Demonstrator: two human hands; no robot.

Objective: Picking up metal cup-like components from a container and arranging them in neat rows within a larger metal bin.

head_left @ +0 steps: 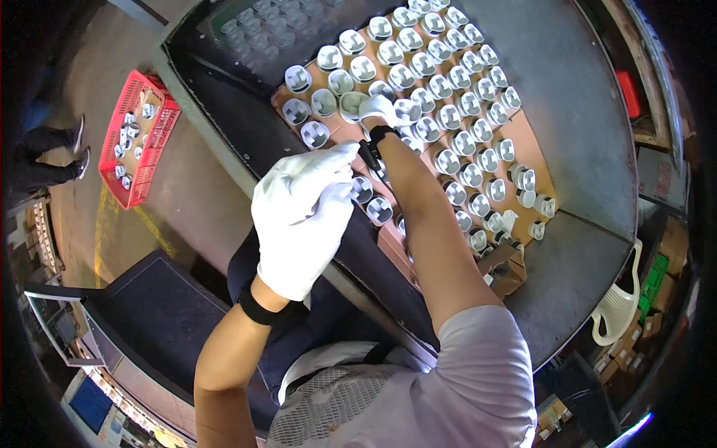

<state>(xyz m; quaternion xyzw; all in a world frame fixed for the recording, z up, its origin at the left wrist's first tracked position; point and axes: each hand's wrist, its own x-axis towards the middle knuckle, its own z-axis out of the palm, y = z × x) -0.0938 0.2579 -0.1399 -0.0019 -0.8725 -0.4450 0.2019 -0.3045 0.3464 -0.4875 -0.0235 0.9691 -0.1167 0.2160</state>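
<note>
Rows of short, round, silvery parts that look like engine pistons (426,129) stand on brown cardboard inside a grey metal bin. My right hand (377,110), in a white glove, reaches among the rows. It closes at the side of one piston (352,107), which looks slightly larger than its neighbours; the fingertips are partly hidden. Nearer to me, over the bin's near left wall, hangs my left hand (305,216), also in a white glove. Its fingers are bent together, pointing towards my right wrist, and whatever may be between them cannot be seen.
The dark bin wall (224,112) rises at the left. A torn cardboard piece (508,270) lies by the near pistons. On the floor at left stands a red crate (138,142) holding several pistons, near another person's feet (81,149). A dark-topped cart (153,321) stands lower left.
</note>
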